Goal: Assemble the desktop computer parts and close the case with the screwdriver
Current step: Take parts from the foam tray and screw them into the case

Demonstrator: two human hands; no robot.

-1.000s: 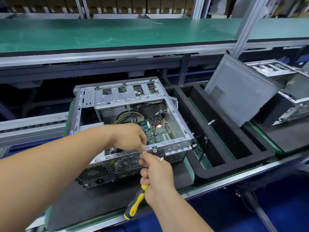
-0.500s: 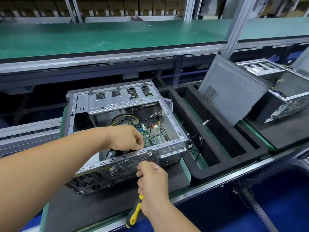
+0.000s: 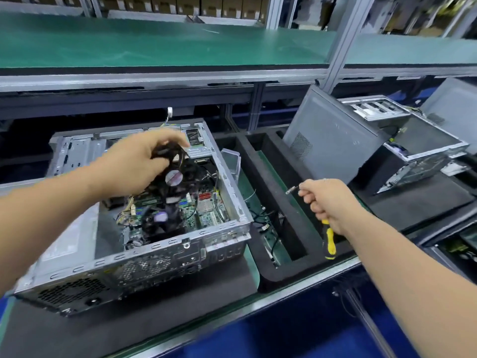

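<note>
Fan (image 3: 171,174) hangs from left hand (image 3: 136,164) above case (image 3: 144,257); screwdriver (image 3: 328,239) in right hand (image 3: 326,200).

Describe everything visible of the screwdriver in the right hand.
The screwdriver has a yellow and black handle, plastic or rubber by its look. The right hand grips it mid-length, fingers curled round it, so the handle's end sticks out below the hand toward the person and a short metal tip shows past the thumb, pointing left. It is held in the air above the black foam tray, to the right of the open computer case, touching nothing but the hand.
</note>
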